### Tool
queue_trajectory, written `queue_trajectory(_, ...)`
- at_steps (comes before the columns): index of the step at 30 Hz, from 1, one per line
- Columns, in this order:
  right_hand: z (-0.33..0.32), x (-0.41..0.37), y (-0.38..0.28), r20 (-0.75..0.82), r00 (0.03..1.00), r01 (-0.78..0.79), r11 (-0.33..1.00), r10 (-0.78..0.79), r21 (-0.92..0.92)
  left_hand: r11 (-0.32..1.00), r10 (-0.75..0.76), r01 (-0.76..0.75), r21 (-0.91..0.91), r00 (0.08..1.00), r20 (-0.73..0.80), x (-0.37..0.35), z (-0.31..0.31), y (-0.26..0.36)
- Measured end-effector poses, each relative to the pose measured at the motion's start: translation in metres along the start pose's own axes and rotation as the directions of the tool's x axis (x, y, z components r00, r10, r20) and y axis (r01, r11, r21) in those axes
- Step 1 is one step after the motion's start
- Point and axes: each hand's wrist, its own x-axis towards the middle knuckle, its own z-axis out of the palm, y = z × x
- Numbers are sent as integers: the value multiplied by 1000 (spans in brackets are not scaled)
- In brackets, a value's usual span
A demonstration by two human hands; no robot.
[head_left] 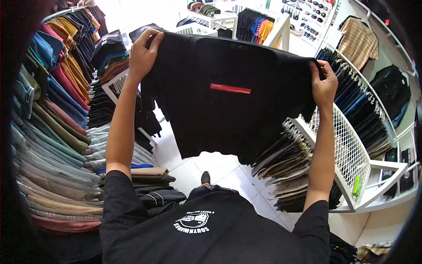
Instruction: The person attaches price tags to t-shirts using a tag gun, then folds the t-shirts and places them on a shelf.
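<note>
I hold a black garment (228, 114) with a small red strip on its chest spread out in front of me at arm's length. My left hand (143, 55) grips its upper left corner. My right hand (323, 83) grips its upper right corner. The cloth hangs flat between both hands, above the white tiled floor (211, 169). It hides the aisle beyond it.
Racks of hanging clothes (52, 114) line the left. A pile of folded garments (151, 182) lies by my left elbow. A white mesh rack (347, 149) with hanging trousers stands at the right. More racks and shelves are at the back. A striped shirt (358, 42) hangs on the wall.
</note>
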Motion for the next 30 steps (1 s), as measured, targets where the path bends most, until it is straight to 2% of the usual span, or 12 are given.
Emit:
queue_trajectory(4,1,-2,2,5,997,-82,996,83,-35,985,-99,142,-99,932,348,2,-20,-20)
queue_trajectory(7,-5,-9,-2,-23,998,-66,996,64,-58,980,72,47,-193,822,565,-2,-19,-6)
queue_trajectory(11,-15,-23,-2,-25,995,-96,994,95,-55,980,-180,54,194,662,727,2,6,-55)
queue_trajectory(15,-26,-44,-17,39,987,-151,987,153,-57,920,-48,-151,361,872,487,-13,40,-89)
queue_trajectory(19,-43,-81,-30,146,953,-258,963,267,-76,772,-266,-24,635,896,357,-14,78,-81)
queue_trajectory(21,-53,-108,-30,270,878,-419,907,394,40,866,-213,66,495,946,246,-15,92,-77)
queue_trajectory(23,-66,-132,-37,575,678,-625,772,458,121,914,-222,100,392,935,278,-11,103,-76)
queue_trajectory(24,-69,-138,-41,707,567,-672,733,422,101,960,-218,266,-89,907,360,-10,112,-74)
queue_trajectory(25,-70,-141,-45,817,442,-715,695,370,72,745,-169,401,-533,886,431,-8,117,-61)
queue_trajectory(26,-70,-142,-47,900,322,-761,646,294,61,676,-158,452,-582,861,484,-7,118,-49)
queue_trajectory(27,-66,-144,-37,934,301,-743,661,191,104,601,-139,501,-623,833,536,-5,111,-23)
queue_trajectory(30,-30,-135,-38,796,559,-670,692,233,268,554,64,458,-695,809,584,0,96,31)
